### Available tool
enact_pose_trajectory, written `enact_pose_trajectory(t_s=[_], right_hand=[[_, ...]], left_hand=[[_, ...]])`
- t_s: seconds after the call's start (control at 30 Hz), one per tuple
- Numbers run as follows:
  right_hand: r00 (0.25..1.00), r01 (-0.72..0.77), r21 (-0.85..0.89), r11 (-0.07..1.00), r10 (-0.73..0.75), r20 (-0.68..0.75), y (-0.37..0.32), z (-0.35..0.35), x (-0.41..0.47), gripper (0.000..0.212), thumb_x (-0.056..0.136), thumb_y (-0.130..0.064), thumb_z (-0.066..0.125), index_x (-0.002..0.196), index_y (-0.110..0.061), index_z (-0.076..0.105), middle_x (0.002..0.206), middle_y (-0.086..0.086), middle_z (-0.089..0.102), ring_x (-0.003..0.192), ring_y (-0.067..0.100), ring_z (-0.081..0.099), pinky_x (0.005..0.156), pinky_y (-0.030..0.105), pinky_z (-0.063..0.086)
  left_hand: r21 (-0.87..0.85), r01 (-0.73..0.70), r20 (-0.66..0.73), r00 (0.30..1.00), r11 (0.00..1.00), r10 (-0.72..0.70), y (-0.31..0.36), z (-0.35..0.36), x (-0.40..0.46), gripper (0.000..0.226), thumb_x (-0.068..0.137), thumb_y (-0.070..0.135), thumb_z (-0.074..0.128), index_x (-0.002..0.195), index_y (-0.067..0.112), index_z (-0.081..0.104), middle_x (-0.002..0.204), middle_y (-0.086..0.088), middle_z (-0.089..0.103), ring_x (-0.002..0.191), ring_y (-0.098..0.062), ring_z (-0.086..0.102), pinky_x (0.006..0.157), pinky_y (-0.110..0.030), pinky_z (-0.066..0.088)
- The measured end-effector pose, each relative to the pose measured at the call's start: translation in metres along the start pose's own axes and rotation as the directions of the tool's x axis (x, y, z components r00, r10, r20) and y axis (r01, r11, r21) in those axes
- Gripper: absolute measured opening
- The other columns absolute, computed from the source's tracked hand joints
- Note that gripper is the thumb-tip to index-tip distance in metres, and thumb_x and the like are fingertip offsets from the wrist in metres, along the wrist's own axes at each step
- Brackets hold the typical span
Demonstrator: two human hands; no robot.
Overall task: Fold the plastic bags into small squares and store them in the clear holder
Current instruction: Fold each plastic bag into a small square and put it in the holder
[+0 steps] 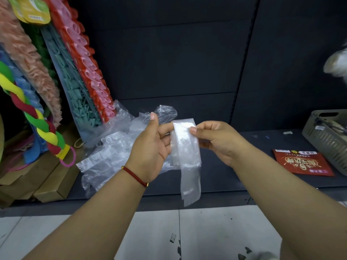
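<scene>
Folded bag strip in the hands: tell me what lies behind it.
Behind the folded bag strip lies a heap of loose clear bags on the dark shelf. The strip and both hands hide the heap's right part.

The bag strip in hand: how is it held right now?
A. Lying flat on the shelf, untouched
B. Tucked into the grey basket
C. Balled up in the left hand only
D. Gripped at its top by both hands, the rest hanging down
D: the left hand and right hand both pinch the top of the folded bag strip, whose lower end hangs free in front of the shelf.
</scene>
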State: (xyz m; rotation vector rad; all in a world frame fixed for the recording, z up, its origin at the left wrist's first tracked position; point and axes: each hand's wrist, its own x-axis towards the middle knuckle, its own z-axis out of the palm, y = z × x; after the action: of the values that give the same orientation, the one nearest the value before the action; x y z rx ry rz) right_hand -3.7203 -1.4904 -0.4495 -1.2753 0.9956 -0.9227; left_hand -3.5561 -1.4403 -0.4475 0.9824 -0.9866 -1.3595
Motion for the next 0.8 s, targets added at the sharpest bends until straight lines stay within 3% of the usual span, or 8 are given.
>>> enact_pose_trajectory(t_s=[0.13,0.23,0.3,0.4,0.57,0.7,0.77,0.8], right_hand=[[1.0,0.02,0.031,0.999,-0.02,-0.008,0.003,0.006,0.0,0.013,0.088,-0.015,0.069,0.077,-0.007,0.066,0.086,0.012,0.073,0.083,0.026,0.065,0.089,0.039,0.054],[0.999,0.039,0.05,0.998,-0.038,-0.024,0.003,0.009,0.0,0.014,0.086,-0.014,0.07,0.075,-0.007,0.067,0.085,0.014,0.072,0.083,0.027,0.066,0.089,0.039,0.055],[0.998,0.053,0.063,0.997,-0.05,-0.036,0.004,0.009,-0.001,0.014,0.085,-0.011,0.071,0.073,-0.007,0.066,0.083,0.015,0.072,0.083,0.028,0.066,0.087,0.038,0.056],[0.997,0.068,0.086,0.994,-0.064,-0.051,0.003,0.01,-0.003,0.014,0.082,-0.007,0.073,0.071,-0.006,0.065,0.082,0.016,0.07,0.081,0.028,0.065,0.084,0.037,0.056],[0.99,0.117,0.094,0.989,-0.109,-0.09,0.005,0.014,-0.005,0.015,0.079,0.0,0.075,0.071,-0.009,0.064,0.08,0.013,0.072,0.078,0.025,0.066,0.083,0.038,0.055],[0.98,0.15,0.105,0.983,-0.134,-0.144,0.006,0.015,-0.005,0.019,0.077,0.002,0.076,0.078,-0.01,0.061,0.074,0.008,0.069,0.071,0.02,0.066,0.07,0.029,0.054],[0.968,0.167,0.104,0.98,-0.142,-0.208,0.006,0.013,-0.003,0.024,0.077,0.001,0.077,0.083,-0.012,0.058,0.073,0.006,0.066,0.072,0.019,0.064,0.071,0.029,0.052],[0.96,0.171,0.101,0.98,-0.143,-0.239,0.006,0.012,-0.002,0.027,0.077,0.001,0.077,0.085,-0.013,0.056,0.074,0.006,0.065,0.074,0.019,0.064,0.075,0.031,0.053]], left_hand=[[-0.026,-0.028,-0.029,0.999,0.999,0.027,-0.001,0.002,-0.002,0.062,0.102,0.044,0.029,0.12,-0.004,0.062,0.117,-0.018,0.069,0.113,-0.026,0.065,0.1,-0.04,0.05],[0.033,-0.103,-0.07,0.992,0.994,0.105,-0.003,0.003,-0.004,0.023,0.098,0.01,0.051,0.105,-0.001,0.07,0.107,-0.021,0.07,0.101,-0.029,0.066,0.097,-0.041,0.049],[0.102,-0.138,-0.065,0.987,0.985,0.145,-0.006,0.002,-0.003,0.023,0.092,-0.008,0.053,0.107,-0.001,0.069,0.11,-0.024,0.069,0.102,-0.034,0.065,0.096,-0.042,0.05],[0.132,-0.157,-0.058,0.985,0.979,0.165,-0.006,0.004,-0.005,0.032,0.09,-0.017,0.049,0.107,0.003,0.068,0.106,-0.016,0.073,0.1,-0.027,0.069,0.087,-0.031,0.057],[0.12,-0.153,-0.094,0.982,0.981,0.165,-0.004,0.006,-0.006,0.036,0.089,-0.021,0.046,0.105,0.006,0.063,0.095,-0.005,0.075,0.09,-0.016,0.071,0.072,-0.02,0.055],[0.081,-0.08,-0.162,0.982,0.993,0.093,-0.009,0.01,-0.006,0.027,0.089,-0.013,0.056,0.109,0.005,0.054,0.101,-0.013,0.071,0.088,-0.022,0.07,0.072,-0.029,0.058],[0.229,0.005,-0.173,0.984,0.973,0.035,-0.015,0.011,-0.007,0.011,0.089,0.005,0.066,0.098,0.007,0.06,0.09,-0.008,0.071,0.078,-0.019,0.068,0.069,-0.029,0.054],[0.318,0.031,-0.188,0.982,0.947,0.031,-0.018,0.012,-0.007,0.013,0.089,0.012,0.068,0.082,0.007,0.059,0.074,-0.003,0.065,0.066,-0.016,0.06,0.064,-0.027,0.047]])
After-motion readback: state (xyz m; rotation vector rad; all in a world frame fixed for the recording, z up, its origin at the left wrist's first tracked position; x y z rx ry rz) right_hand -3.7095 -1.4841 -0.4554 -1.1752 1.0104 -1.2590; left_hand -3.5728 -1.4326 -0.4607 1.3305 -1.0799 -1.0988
